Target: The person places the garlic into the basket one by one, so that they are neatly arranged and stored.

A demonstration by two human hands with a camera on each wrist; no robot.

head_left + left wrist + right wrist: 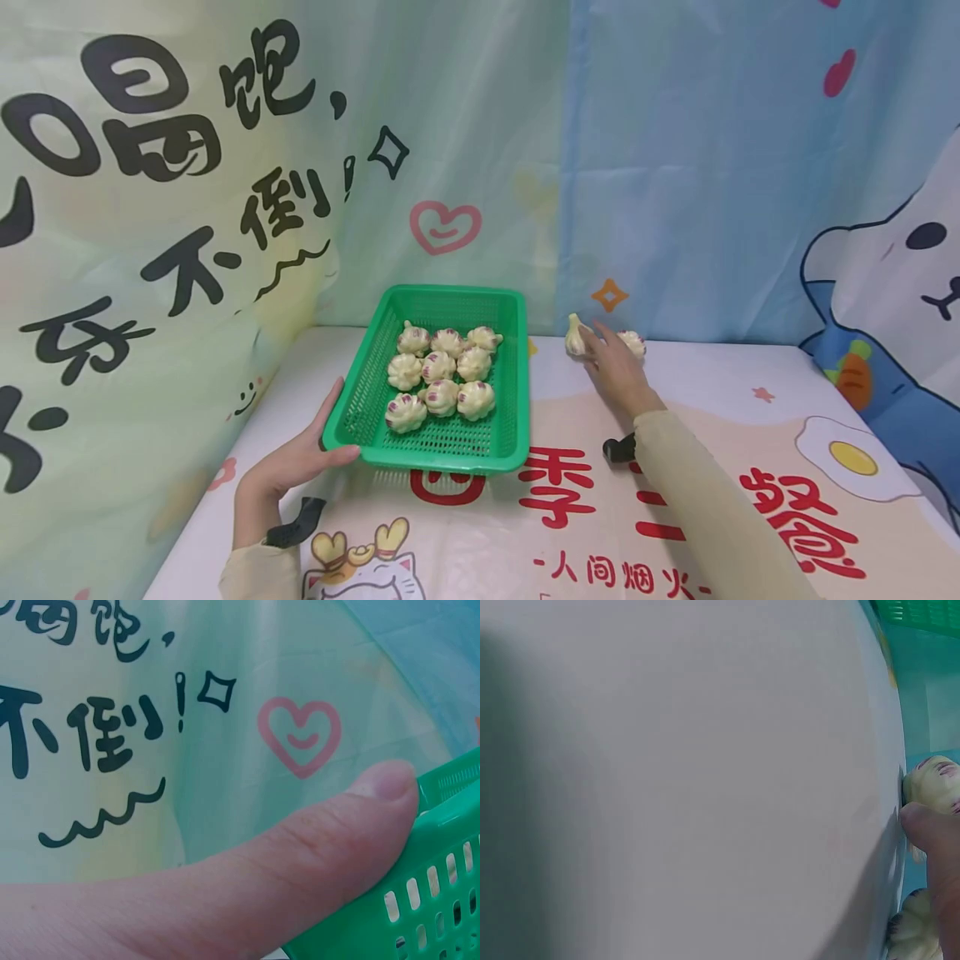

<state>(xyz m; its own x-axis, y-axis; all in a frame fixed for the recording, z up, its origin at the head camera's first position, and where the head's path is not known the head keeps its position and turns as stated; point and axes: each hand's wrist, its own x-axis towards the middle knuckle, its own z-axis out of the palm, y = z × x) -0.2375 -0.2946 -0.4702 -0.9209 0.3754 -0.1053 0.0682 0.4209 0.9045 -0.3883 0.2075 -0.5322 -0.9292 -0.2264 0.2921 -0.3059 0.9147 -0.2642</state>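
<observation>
A green plastic basket holds several garlic bulbs, whitish with purple streaks, set in rows. My left hand grips its front left corner, thumb at the front rim and fingers along the left side. In the left wrist view the thumb presses against the basket wall. At the back of the table, my right hand holds a garlic bulb with its stem up; the far fingers are partly hidden. Another garlic bulb lies just right of that hand, partly covered by it.
The table carries a printed cloth with red characters and cartoon drawings. A printed curtain hangs directly behind and along the left side. Black straps sit on both wrists.
</observation>
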